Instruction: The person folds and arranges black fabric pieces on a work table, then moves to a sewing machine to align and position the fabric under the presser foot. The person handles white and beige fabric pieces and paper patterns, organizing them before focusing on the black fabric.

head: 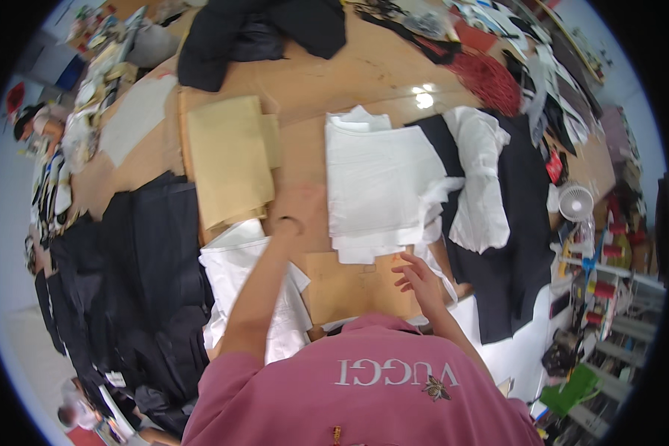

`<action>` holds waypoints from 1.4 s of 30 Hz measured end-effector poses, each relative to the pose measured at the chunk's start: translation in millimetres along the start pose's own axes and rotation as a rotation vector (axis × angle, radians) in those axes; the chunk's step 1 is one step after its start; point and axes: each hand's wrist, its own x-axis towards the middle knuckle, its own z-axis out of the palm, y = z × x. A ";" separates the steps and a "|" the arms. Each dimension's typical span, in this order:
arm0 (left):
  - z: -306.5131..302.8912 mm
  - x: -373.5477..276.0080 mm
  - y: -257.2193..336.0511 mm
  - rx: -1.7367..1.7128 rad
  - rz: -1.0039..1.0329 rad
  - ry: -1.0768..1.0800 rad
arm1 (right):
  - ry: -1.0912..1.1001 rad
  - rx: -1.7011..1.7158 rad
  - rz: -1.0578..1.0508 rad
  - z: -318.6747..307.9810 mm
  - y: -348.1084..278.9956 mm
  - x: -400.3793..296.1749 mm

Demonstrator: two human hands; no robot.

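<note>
My left hand (305, 198) is a blur over the brown table, between a folded stack of yellowish paper or cloth (231, 159) and a pile of white fabric pieces (382, 178). A dark band circles that wrist. Whether its fingers hold anything cannot be made out. Just below the white pile, my right hand (422, 284) hovers with fingers apart and nothing in them. A brown cardboard sheet (357, 290) lies beside it. More white fabric (287, 323) spreads under my left forearm.
Dark garments (150, 240) heap up on the left, and black cloth (262, 33) lies at the far side. To the right, a white fabric bundle (479, 184) rests on dark trousers (521, 267). Beyond are red cord (493, 83) and a small fan (576, 202). Other people (42, 125) appear at left.
</note>
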 end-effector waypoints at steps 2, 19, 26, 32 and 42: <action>23.8 3.1 38.3 -0.137 -0.059 -0.107 | -0.021 -0.022 -0.047 3.7 -7.3 -1.2; -153.3 32.8 53.9 -1.314 -0.032 -0.026 | 0.117 0.037 -0.033 -27.2 11.0 -19.3; -197.7 42.1 -122.0 -0.958 -0.323 0.150 | 0.114 -0.002 -0.019 -27.6 6.8 -12.6; -173.2 48.5 -149.9 -0.981 -0.383 0.239 | 0.092 -0.015 -0.022 -20.5 5.1 -14.2; -175.2 49.6 -286.4 -0.321 -0.113 0.456 | 0.593 -0.384 -0.593 -67.0 -22.3 19.5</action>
